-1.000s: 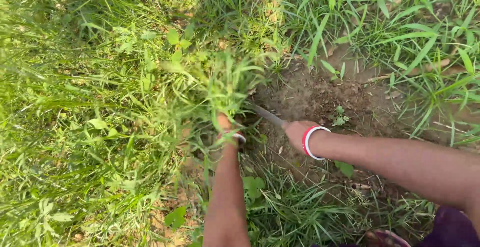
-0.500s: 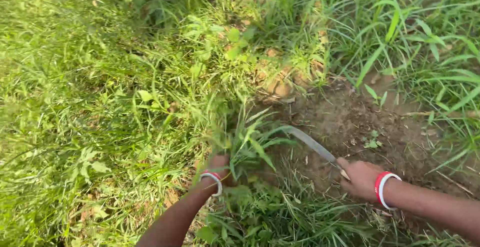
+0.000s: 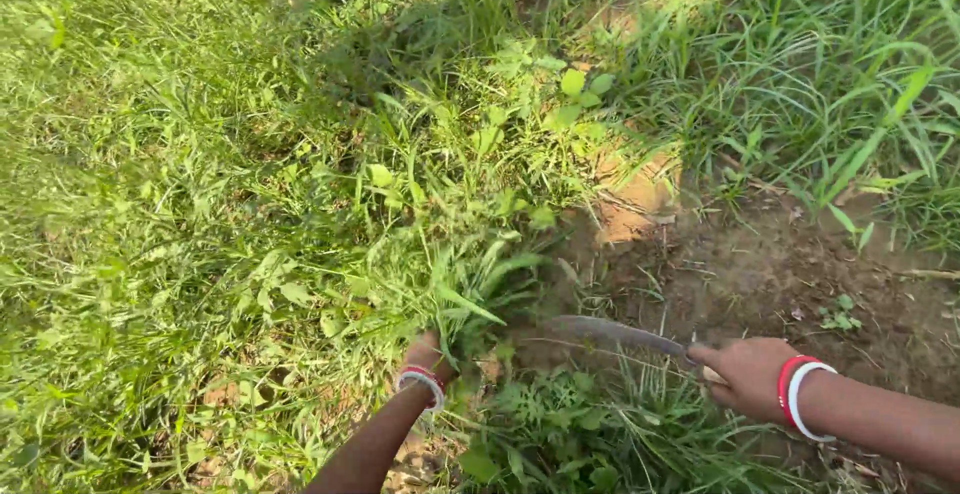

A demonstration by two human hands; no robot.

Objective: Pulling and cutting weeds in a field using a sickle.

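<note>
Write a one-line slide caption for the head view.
Left hand grips a tuft of grass while the right hand holds a curved sickle blade beside bare soil.

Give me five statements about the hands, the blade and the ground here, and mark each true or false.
1. The left hand grips a tuft of grass. True.
2. The right hand holds a curved blade. True.
3. The blade points away from the tuft. False: it points toward the tuft's base.
4. Both wrists are bare. False: the right wrist wears red and white bangles, and the left wears bangles too.
5. A patch of bare soil lies beyond the right hand. True.
</note>
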